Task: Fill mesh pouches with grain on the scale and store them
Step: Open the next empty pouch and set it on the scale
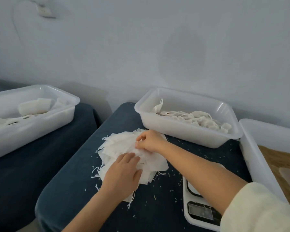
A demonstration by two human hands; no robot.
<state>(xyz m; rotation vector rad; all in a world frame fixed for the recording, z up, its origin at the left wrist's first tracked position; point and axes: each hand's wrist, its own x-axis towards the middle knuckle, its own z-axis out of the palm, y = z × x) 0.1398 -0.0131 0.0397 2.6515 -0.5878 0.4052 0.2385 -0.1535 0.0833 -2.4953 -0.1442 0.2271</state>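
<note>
A loose pile of empty white mesh pouches with drawstrings lies on the dark blue table. My left hand rests flat on the pile's near side, fingers straight. My right hand pinches the edge of a top pouch at the pile's far side. A white digital scale sits at the near right, partly under my right forearm. A white bin of brown grain stands at the far right.
A white bin holding filled pouches stands behind the pile. Another white bin with pouches sits on a separate table to the left. Stray grains are scattered over the table. A wall is close behind.
</note>
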